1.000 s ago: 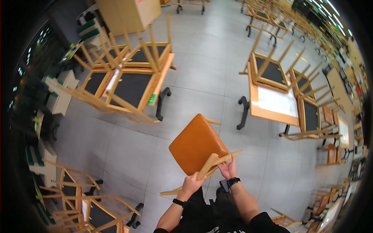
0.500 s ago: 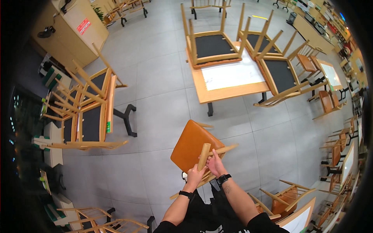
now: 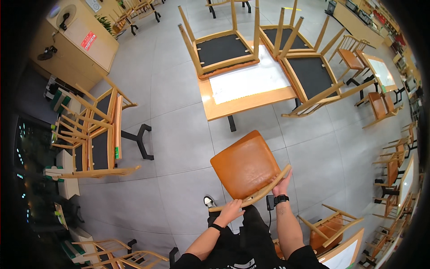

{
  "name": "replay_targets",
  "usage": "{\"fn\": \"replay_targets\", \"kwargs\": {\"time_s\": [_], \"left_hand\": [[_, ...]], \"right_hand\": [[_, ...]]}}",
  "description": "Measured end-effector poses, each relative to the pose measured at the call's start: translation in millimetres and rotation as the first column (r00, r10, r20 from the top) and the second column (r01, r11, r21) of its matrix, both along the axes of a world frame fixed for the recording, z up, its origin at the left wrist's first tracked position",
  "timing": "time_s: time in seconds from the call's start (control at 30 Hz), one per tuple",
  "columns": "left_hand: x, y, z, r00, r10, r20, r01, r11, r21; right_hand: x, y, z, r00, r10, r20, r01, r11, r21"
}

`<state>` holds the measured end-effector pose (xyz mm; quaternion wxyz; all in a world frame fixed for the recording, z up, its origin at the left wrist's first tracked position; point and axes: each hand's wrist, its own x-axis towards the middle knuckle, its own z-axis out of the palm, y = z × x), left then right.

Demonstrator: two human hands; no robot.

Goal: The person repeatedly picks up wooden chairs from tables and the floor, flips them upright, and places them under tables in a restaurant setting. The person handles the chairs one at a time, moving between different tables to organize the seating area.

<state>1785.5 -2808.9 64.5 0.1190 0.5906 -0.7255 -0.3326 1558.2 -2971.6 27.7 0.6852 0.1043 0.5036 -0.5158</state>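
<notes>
In front of me is a wooden chair (image 3: 246,163) with a brown leather-like seat facing up, its backrest toward my body. My left hand (image 3: 230,210) is closed on the curved top rail near its left end. My right hand (image 3: 282,183) grips the same rail near its right end, with the fingers partly hidden behind the wood. The seat covers the chair's legs, so I cannot tell whether they touch the floor. Just left of the rail, my shoe (image 3: 209,201) shows on the grey tiles.
Ahead stands a wooden table (image 3: 248,104) with several upturned chairs (image 3: 226,49) on it. To the left, another table (image 3: 118,130) carries upturned chairs (image 3: 102,148). At lower right, a chair (image 3: 326,231) stands by a table corner (image 3: 345,253). More tables and chairs line the right side.
The chair has turned, and its seat now lies further right in view. My hands have moved apart, from wooden parts close together to opposite ends of the top rail.
</notes>
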Motion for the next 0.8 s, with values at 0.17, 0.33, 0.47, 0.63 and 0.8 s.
{"fn": "replay_targets", "kwargs": {"time_s": [0.17, 0.33, 0.47, 0.63, 0.8], "left_hand": [[-0.7, -26.6, -9.0, 0.934, -0.31, 0.177, 0.288, 0.948, 0.138], [-12.0, -34.8, -61.3, 0.921, -0.337, 0.197, 0.334, 0.941, 0.052], [-16.7, -77.5, -71.9, 0.879, -0.404, 0.255, 0.384, 0.915, 0.126], [-14.2, -119.8, -75.0, 0.888, -0.382, 0.256, 0.348, 0.922, 0.17], [1.9, -170.9, -76.9, 0.867, -0.404, 0.292, 0.359, 0.913, 0.196]], "right_hand": [[-31.6, 14.4, -1.6, 0.993, -0.109, -0.046, 0.113, 0.989, 0.099], [-62.0, 26.7, -47.5, 0.989, -0.149, -0.005, 0.148, 0.977, 0.152], [-82.3, 4.6, -84.1, 0.985, -0.172, 0.031, 0.168, 0.98, 0.105], [-54.9, -52.6, -61.9, 0.978, -0.188, -0.087, 0.194, 0.979, 0.06], [-39.5, -90.7, -89.5, 0.924, 0.007, -0.382, -0.011, 1.0, -0.008]]}}
